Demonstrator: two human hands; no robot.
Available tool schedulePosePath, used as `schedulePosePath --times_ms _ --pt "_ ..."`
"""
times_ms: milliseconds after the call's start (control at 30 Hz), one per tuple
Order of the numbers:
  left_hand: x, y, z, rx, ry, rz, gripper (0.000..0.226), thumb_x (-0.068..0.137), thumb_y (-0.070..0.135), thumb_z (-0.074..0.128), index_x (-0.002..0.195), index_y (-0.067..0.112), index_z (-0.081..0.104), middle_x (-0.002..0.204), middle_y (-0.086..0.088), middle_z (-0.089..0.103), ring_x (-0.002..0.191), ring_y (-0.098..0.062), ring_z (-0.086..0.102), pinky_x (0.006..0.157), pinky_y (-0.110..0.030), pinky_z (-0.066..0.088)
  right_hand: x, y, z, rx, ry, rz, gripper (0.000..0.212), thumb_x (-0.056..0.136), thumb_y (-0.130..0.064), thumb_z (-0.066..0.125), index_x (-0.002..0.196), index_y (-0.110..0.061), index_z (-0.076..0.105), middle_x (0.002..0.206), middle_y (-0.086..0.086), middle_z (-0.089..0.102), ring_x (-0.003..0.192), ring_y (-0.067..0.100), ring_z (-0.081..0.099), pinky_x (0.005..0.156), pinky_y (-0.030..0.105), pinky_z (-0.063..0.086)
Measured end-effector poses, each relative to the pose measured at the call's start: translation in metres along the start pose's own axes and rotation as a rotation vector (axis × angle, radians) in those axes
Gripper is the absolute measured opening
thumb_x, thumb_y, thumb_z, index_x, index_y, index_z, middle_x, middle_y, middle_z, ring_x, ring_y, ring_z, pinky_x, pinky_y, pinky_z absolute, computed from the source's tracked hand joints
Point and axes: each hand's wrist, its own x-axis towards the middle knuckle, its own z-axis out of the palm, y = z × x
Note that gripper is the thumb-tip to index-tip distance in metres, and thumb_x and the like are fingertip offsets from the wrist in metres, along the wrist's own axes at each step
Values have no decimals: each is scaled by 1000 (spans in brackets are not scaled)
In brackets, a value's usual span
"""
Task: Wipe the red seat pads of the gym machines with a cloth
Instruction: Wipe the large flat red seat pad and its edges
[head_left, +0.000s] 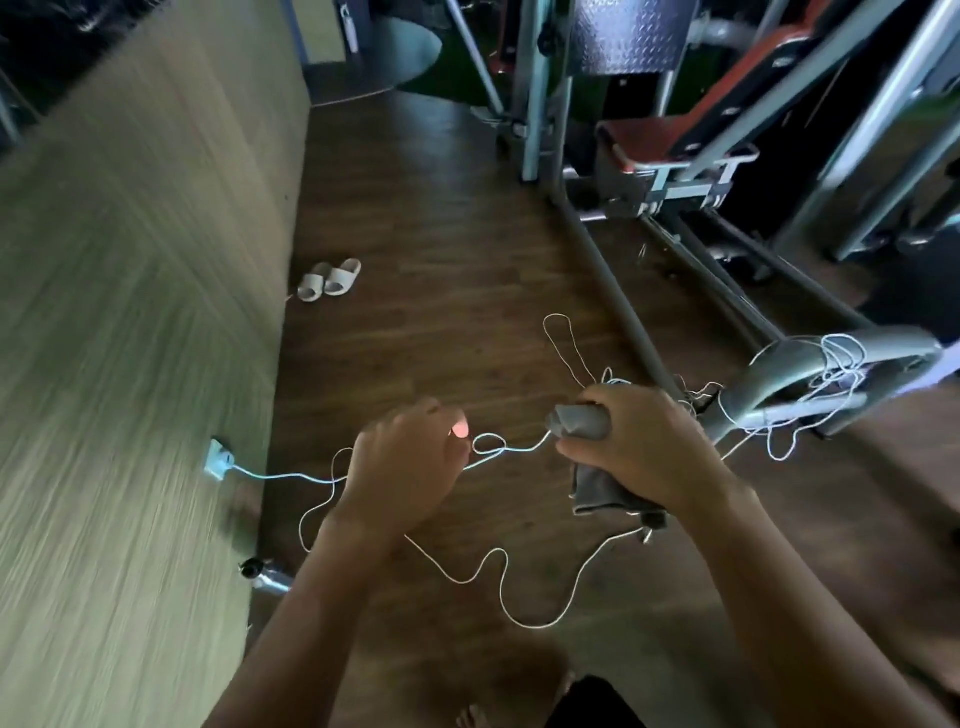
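Observation:
My right hand grips a bunched grey cloth, whose loose end hangs below the fist. My left hand has its fingers curled and pinches a thin white cable that runs between both hands. A fingertip glows pink from a small light in that hand. A red seat pad on a grey gym machine stands at the upper right, well away from both hands. A sloping red back pad rises behind it.
The white cable runs from a wall socket on the left across the dark wood floor and tangles round a grey machine frame at the right. White slippers lie by the wall. A metal bottle lies near the wall.

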Motion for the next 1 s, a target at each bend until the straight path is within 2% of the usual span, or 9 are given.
schedulePosePath --times_ms 133,200,333,567,667,733,800,900,1000 --pt "22 -16 -9 44 16 -7 18 97 35 54 109 30 67 108 9 63 98 -17 62 75 -30 43 31 -17 1 1 -31 -48 31 78 -50 76 100 -31 67 86 -11 67 82 12 64 78 39 54" --pt "40 -21 -10 42 23 -24 18 97 37 55 109 31 67 109 9 63 98 -17 63 72 -30 39 50 -19 4 4 -31 -66 32 77 -49 77 102 -31 68 89 -11 68 85 13 65 78 37 52" --pt "92 -20 -3 14 15 -53 18 96 41 56 107 32 67 104 9 63 96 -17 64 75 -31 45 101 -12 12 54 -12 -94 35 78 -49 77 107 -34 67 95 -13 67 87 11 63 75 33 49" --pt "229 4 14 64 -15 -102 19 96 42 55 105 31 67 102 9 61 96 -16 63 73 -29 38 235 31 -11 85 -10 -132 36 80 -49 77 112 -36 66 96 -15 67 85 7 63 76 29 51" --pt "293 23 14 32 -14 -133 18 95 43 56 102 31 67 102 11 62 94 -16 62 72 -30 36 292 50 -37 84 -38 -134 39 80 -48 77 115 -37 66 98 -14 67 89 10 64 82 34 53" --pt "336 37 15 17 6 -139 18 95 43 55 102 30 67 102 10 64 94 -18 63 73 -30 38 331 62 -53 77 -29 -150 39 80 -48 76 116 -37 65 98 -16 63 91 13 63 84 38 52" --pt "375 50 16 -17 25 -138 18 94 42 56 99 29 67 101 10 67 93 -19 64 75 -31 44 366 74 -67 54 -12 -159 39 80 -48 75 116 -38 64 98 -16 59 91 14 62 82 37 50" --pt "430 62 22 -44 28 -130 17 94 42 57 98 28 67 102 11 67 92 -18 65 77 -31 46 415 93 -82 34 0 -140 38 80 -50 74 115 -40 63 102 -13 62 90 13 61 80 34 50" --pt "480 68 28 -54 23 -94 18 94 41 57 100 29 68 102 12 66 92 -15 64 75 -30 46 462 108 -95 27 4 -116 35 80 -52 74 110 -37 65 98 -15 61 86 11 61 78 35 51"
